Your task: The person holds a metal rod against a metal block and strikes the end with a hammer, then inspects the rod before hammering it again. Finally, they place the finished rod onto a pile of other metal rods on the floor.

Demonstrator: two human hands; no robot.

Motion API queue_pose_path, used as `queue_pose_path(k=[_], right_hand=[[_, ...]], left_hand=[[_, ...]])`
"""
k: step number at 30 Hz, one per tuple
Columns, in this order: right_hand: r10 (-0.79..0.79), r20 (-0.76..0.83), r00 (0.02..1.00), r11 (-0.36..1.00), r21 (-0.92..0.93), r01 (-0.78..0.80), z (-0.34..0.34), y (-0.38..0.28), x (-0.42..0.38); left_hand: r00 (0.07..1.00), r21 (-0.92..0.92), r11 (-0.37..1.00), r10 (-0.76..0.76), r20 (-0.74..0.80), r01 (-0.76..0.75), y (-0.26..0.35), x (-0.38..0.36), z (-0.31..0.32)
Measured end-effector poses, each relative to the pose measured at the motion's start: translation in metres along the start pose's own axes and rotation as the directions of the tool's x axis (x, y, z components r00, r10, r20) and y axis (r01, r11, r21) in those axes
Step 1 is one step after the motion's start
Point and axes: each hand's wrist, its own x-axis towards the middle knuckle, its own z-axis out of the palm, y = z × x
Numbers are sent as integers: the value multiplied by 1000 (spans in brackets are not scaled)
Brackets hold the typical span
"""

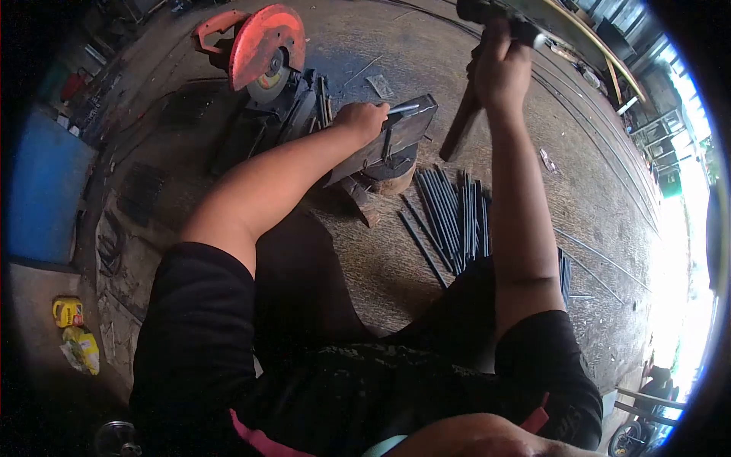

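My right hand (502,76) is raised at the upper right, its fingers wrapped round a hammer. The wooden hammer handle (461,128) hangs below the fist, and the dark hammer head (525,32) shows above it. My left hand (362,122) is closed on a short metal rod (404,109), whose end lies over a dark steel block (417,126). A round piece of wood (394,181) sits under the block. Many dark metal rods (440,213) lie in a loose pile on the floor between my legs and the block.
A red cut-off saw (268,46) stands left of the block. Long thin bars (598,137) stretch along the floor at the right. A blue panel (46,186) and a yellow container (68,311) are at the far left. A small plastic packet (380,86) lies beyond my left hand.
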Motion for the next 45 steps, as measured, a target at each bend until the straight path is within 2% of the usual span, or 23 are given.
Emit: queue_pose_path(k=[1, 2, 3, 4, 5, 6, 8, 9, 10, 12, 16, 18, 21, 23, 25, 28, 32, 34, 38, 40, 42, 44, 45], right_hand=[[-43, -26, 999, 995, -90, 41, 7, 19, -2], [65, 77, 995, 980, -194, -49, 17, 43, -12], [239, 183, 954, 837, -537, -107, 22, 51, -28], [328, 361, 873, 739, -674, 1, 35, 98, -43], [258, 360, 897, 874, -483, -58, 26, 97, -57], [244, 362, 900, 876, -480, -44, 25, 88, -46], [599, 410, 688, 767, -541, -346, 11, 76, -41], [431, 370, 823, 812, -557, -175, 14, 81, -42], [435, 366, 823, 810, -558, -180, 12, 87, -42], [624, 323, 711, 763, -450, -464, 4, 86, -40], [511, 325, 796, 836, -401, -374, 2, 80, -20], [383, 245, 891, 917, -219, -334, -6, 44, -7], [347, 213, 913, 924, 93, -372, -10, 22, 1], [361, 220, 906, 914, 109, -390, -9, 23, -1], [370, 226, 901, 906, 124, -404, -7, 21, -2], [330, 227, 916, 935, 55, -350, -9, 7, -7], [300, 167, 939, 936, 141, -324, -12, -15, -5], [235, 174, 956, 945, 188, -267, -12, -19, -4], [283, 160, 946, 930, 195, -311, -8, -30, -6], [71, 89, 993, 996, -54, -67, -4, -9, -5], [151, 155, 976, 977, -171, -124, 13, 41, -3], [123, 164, 979, 869, -494, -26, 39, 101, -35], [220, 215, 951, 853, -516, -80, 38, 106, -46]], left_hand=[[1000, 13, 1000, -6, 18, 6, 2, -1, -1], [1000, 11, 1000, -6, 21, 5, 4, -3, -1], [998, 65, 998, -9, 64, 5, 7, -4, -2], [995, 119, 993, -16, 97, 4, 10, -2, -5], [997, 124, 992, -14, 80, 4, 8, 4, -9], [996, 112, 993, -36, 84, 27, 4, 8, -9], [990, 81, 995, -61, 124, 51, 7, -3, 0], [992, 82, 995, -60, 110, 51, 6, -2, -7], [993, 79, 996, -57, 103, 49, 8, -3, -11], [993, 43, 998, -57, 106, 53, 8, -3, -12], [989, 57, 995, -91, 117, 85, 7, 2, -9], [997, -19, 999, -39, 62, 41, -4, 2, 2], [1000, -120, 993, 11, -11, -12, -10, 1, 11], [1000, -150, 989, 12, -19, -15, -10, -1, 11], [997, -155, 987, -36, 65, 46, -4, -3, 4], [991, -207, 975, -59, 116, 83, 1, -3, -7], [992, -243, 964, -93, 89, 112, -1, 8, 3], [970, -261, 940, -185, 156, 221, 7, 7, -2], [954, -245, 931, -223, 203, 270, 14, 11, -7], [953, -239, 939, -193, 234, 249, 10, 16, 1], [943, -236, 930, -220, 251, 280, 10, 19, 6], [934, -228, 924, -245, 260, 306, 9, 20, 14], [939, -207, 933, -242, 244, 294, 5, 22, 23]])
